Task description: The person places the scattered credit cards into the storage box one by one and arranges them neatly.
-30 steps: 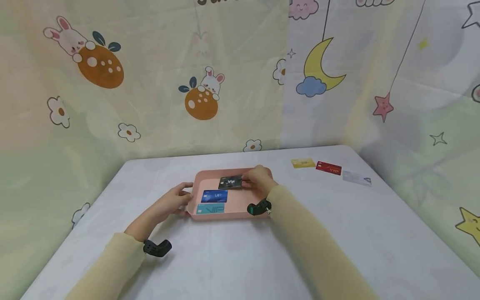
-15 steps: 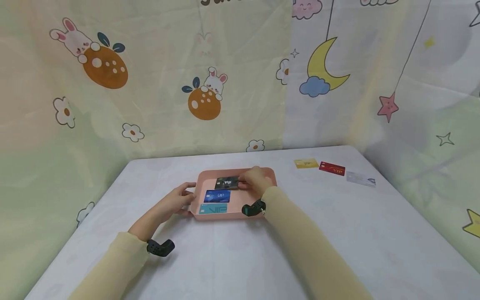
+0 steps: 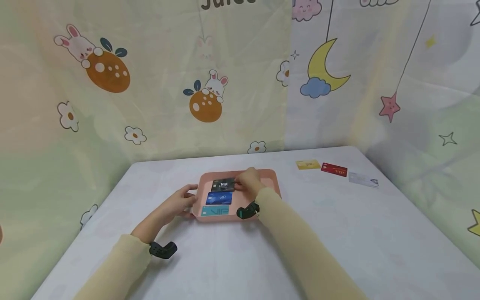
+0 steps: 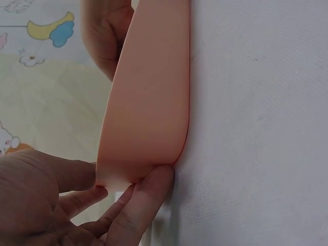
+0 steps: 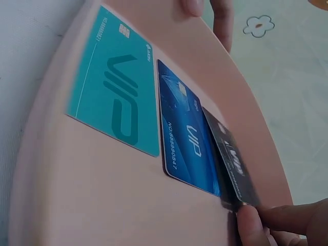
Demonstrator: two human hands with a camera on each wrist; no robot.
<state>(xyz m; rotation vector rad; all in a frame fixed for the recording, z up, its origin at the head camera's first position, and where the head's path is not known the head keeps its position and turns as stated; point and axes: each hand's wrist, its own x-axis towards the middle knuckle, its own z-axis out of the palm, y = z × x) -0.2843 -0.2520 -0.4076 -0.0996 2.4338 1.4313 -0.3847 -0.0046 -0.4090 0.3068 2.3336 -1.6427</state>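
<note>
A shallow pink tray (image 3: 221, 218) stands mid-table. My left hand (image 3: 177, 204) holds its left end, thumb and fingers against the outer wall (image 4: 146, 102) in the left wrist view. Inside, at the far side, my right hand (image 3: 249, 181) pinches the right end of a black VIP card (image 3: 223, 184). The card is tilted, its near edge close to a dark blue VIP card (image 5: 188, 128) in the right wrist view. In front of the blue card lies a teal VIP card (image 3: 215, 210), flat on the tray floor. All three form a column on the tray's left side.
At the table's back right lie a yellow card (image 3: 308, 164), a red VIP card (image 3: 334, 169) and a silvery-white card (image 3: 363, 180), in a slanting row. A printed cloth backdrop (image 3: 243, 129) rises behind the table (image 3: 337, 233).
My right hand has moved the black card leftward inside the tray, into line with the blue and teal cards. The left hand stays at the tray's left end. The head view has shifted slightly.
</note>
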